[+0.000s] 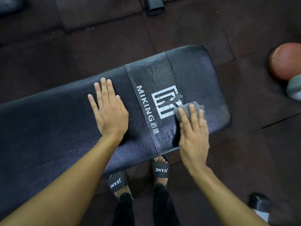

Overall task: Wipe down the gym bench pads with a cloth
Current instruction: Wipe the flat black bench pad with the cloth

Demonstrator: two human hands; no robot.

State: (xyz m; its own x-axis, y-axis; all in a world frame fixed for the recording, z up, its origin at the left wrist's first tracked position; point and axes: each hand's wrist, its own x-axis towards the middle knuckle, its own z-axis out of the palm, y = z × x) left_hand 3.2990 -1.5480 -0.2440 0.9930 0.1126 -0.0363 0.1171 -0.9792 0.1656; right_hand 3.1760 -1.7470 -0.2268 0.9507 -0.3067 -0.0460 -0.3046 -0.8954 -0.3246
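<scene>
A long black bench pad runs from the lower left up to the right, with a stitched band carrying a white logo and the word MIKING. My left hand lies flat on the pad, fingers spread, just left of the band and holding nothing. My right hand presses a small crumpled grey cloth onto the pad at the lower right corner of the logo. The fingers cover most of the cloth; only its upper edge shows. The pad's right end looks speckled and dull.
Dark rubber floor tiles surround the bench. An orange-red ball rests at the right edge above a grey object. A dumbbell end lies at the lower right. A black metal part stands at the top. My feet in black slides stand under the pad's near edge.
</scene>
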